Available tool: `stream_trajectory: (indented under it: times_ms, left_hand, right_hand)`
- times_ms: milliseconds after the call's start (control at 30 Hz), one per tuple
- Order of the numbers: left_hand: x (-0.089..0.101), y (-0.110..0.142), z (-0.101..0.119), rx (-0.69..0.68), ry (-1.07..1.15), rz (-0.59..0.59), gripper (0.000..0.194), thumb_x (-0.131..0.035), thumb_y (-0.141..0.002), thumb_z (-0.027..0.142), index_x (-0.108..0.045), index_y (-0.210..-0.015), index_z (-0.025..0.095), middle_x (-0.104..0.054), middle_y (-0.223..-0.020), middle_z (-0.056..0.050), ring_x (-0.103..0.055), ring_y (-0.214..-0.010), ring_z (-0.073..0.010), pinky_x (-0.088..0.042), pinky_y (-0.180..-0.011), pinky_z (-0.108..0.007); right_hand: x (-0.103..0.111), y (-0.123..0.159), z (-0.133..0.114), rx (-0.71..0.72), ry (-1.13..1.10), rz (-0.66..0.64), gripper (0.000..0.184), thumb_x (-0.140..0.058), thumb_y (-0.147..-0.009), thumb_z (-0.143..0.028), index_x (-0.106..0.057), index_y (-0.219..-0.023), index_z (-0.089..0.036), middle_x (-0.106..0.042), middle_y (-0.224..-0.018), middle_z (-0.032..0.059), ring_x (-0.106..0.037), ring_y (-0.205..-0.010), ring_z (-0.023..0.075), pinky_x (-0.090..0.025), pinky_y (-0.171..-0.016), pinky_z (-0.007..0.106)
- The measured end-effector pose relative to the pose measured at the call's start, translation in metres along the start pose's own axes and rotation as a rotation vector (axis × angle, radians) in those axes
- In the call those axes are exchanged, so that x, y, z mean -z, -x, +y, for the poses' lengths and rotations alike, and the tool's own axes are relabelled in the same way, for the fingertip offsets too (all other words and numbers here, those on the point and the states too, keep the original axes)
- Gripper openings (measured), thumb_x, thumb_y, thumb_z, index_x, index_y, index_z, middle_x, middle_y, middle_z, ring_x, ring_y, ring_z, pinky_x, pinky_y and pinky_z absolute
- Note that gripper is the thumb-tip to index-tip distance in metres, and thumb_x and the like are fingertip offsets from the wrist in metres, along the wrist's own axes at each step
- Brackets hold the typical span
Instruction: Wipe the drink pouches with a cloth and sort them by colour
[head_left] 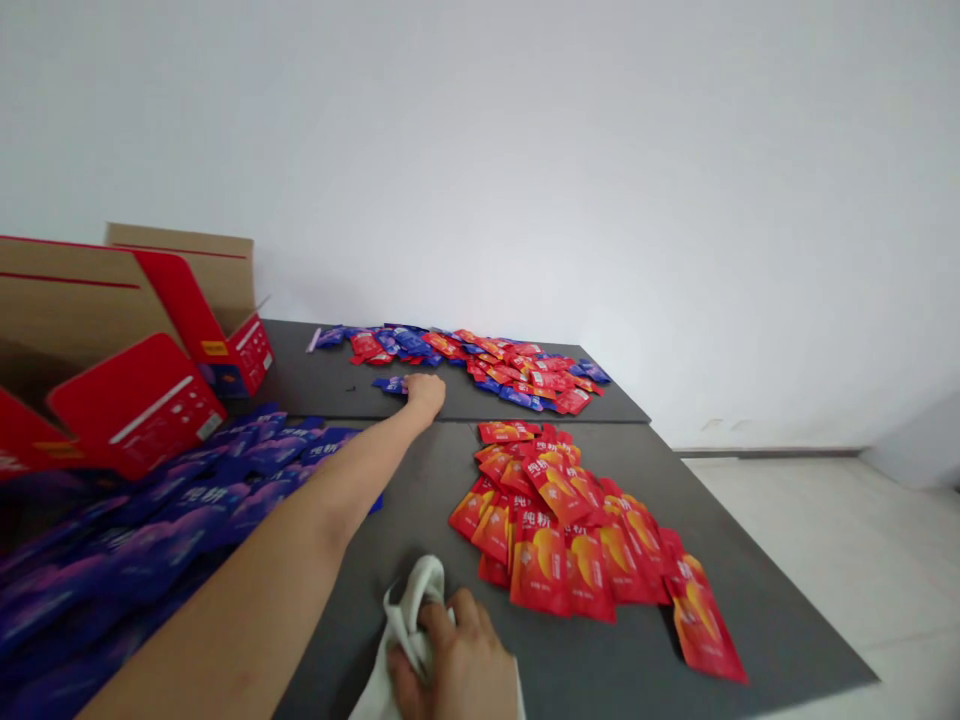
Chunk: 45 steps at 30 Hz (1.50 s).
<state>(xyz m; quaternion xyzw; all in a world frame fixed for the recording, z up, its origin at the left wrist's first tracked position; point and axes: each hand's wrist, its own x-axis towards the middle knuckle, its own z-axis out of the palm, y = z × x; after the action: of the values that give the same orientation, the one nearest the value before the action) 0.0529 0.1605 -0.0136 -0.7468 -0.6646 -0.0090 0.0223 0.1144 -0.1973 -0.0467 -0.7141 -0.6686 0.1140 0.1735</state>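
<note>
While the left hand [425,395] stretches across the worktop [360,610], its fingers curl down at a few blue sachets [390,385], though whether it pinches one is hidden. The right hand [457,665] sits closed, gripping a bunched white cloth [409,630] on the near panel. Just beside the cloth lies a loose heap of red sachets [555,530]. A mixed spread of red and blue sachets [480,362] covers the far panel. To the left, a large mass of purple-blue sachets [127,530] lies below an open cardboard carton [75,320] with red-printed flaps, with a white wall [480,150] behind.
</note>
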Motion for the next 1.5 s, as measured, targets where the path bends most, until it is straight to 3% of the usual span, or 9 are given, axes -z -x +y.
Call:
stream_trajectory:
  times_ms: [200, 367, 500, 633, 767, 900, 1033, 1233, 1500]
  left_hand:
    - [0.026, 0.095, 0.007, -0.151, -0.031, 0.183, 0.041, -0.027, -0.089, 0.001, -0.06, -0.113, -0.002, -0.063, -0.109, -0.028, -0.059, -0.111, -0.032, -0.049, -0.086, -0.043]
    - [0.048, 0.216, -0.015, -0.358, -0.058, 0.344, 0.037, -0.031, -0.092, 0.005, -0.063, -0.11, 0.006, -0.064, -0.115, -0.02, -0.047, -0.13, -0.0232, -0.043, -0.102, -0.033]
    - [0.035, 0.312, -0.038, -0.652, 0.047, 0.516, 0.036, -0.034, -0.094, 0.008, -0.061, -0.117, 0.013, -0.063, -0.124, -0.011, -0.034, -0.14, -0.02, -0.043, -0.104, -0.03]
    - [0.007, 0.372, -0.048, -0.817, 0.116, 0.416, 0.035, -0.042, -0.093, 0.012, -0.061, -0.121, 0.018, -0.064, -0.125, -0.009, -0.05, -0.129, -0.0188, -0.041, -0.108, -0.033]
    - [-0.022, 0.407, -0.053, -0.717, 0.167, 0.318, 0.037, -0.049, -0.089, 0.022, -0.061, -0.125, 0.018, -0.058, -0.133, -0.015, -0.049, -0.129, -0.0251, -0.033, -0.113, -0.044]
    - [-0.053, 0.434, -0.058, -0.485, 0.264, 0.45, 0.047, -0.043, -0.091, 0.03, -0.055, -0.133, 0.013, -0.042, -0.147, -0.016, -0.039, -0.137, -0.0266, -0.032, -0.115, -0.044]
    - [-0.075, 0.447, -0.054, -0.366, 0.325, 0.58, 0.045, -0.039, -0.09, 0.024, -0.058, -0.13, 0.013, -0.054, -0.137, -0.012, -0.045, -0.133, -0.022, -0.034, -0.114, -0.04]
    - [-0.054, 0.452, -0.035, -0.208, 0.342, 0.5, 0.042, -0.044, -0.084, 0.021, -0.065, -0.117, 0.007, -0.063, -0.127, -0.015, -0.054, -0.124, -0.0253, -0.037, -0.11, -0.042]
    - [-0.043, 0.472, -0.037, -0.229, 0.283, 0.343, 0.071, -0.049, -0.071, 0.008, -0.043, -0.142, 0.008, -0.043, -0.148, -0.012, -0.035, -0.138, -0.0254, -0.019, -0.118, -0.044]
  right_hand:
    - [0.014, 0.007, -0.003, 0.022, -0.026, 0.06, 0.019, -0.062, -0.082, -0.037, -0.067, -0.099, -0.029, -0.062, -0.092, 0.0052, -0.063, -0.088, 0.0231, -0.046, -0.071, 0.029]
    - [0.027, 0.016, 0.01, 0.022, -0.334, 0.316, 0.023, -0.055, -0.086, -0.039, -0.069, -0.09, -0.021, -0.065, -0.083, 0.0046, -0.061, -0.074, 0.0181, -0.043, -0.066, 0.025]
    - [0.062, 0.036, 0.022, 0.088, -0.586, 0.594, 0.037, -0.05, -0.089, -0.044, -0.056, -0.063, -0.019, -0.055, -0.06, -0.0011, -0.051, -0.059, 0.0136, -0.038, -0.058, 0.023]
    - [0.085, 0.045, 0.021, 0.194, -0.524, 0.582, 0.042, -0.047, -0.092, -0.047, -0.055, -0.062, -0.018, -0.052, -0.061, -0.0013, -0.048, -0.06, 0.0128, -0.035, -0.058, 0.023]
    - [0.067, 0.033, 0.011, 0.229, -0.266, 0.379, 0.042, -0.041, -0.096, -0.046, -0.069, -0.084, -0.018, -0.059, -0.078, 0.0028, -0.053, -0.071, 0.0147, -0.036, -0.064, 0.024]
    - [0.037, 0.026, 0.001, 0.249, 0.003, 0.187, 0.037, -0.044, -0.097, -0.046, -0.071, -0.108, -0.024, -0.059, -0.089, 0.0061, -0.054, -0.086, 0.0181, -0.038, -0.075, 0.026]
    - [0.02, 0.028, -0.008, 0.422, 0.121, 0.069, 0.034, -0.049, -0.094, -0.047, -0.073, -0.106, -0.026, -0.058, -0.102, 0.0092, -0.047, -0.102, 0.0221, -0.035, -0.091, 0.032]
    - [0.022, 0.008, -0.012, 0.323, 0.264, -0.034, 0.033, -0.048, -0.095, -0.046, -0.071, -0.109, -0.028, -0.057, -0.11, 0.0095, -0.051, -0.103, 0.0226, -0.04, -0.088, 0.03]
    - [0.041, -0.008, -0.017, 0.224, 0.365, -0.005, 0.04, -0.04, -0.096, -0.05, -0.069, -0.108, -0.025, -0.059, -0.114, 0.0108, -0.057, -0.103, 0.0245, -0.045, -0.079, 0.03]
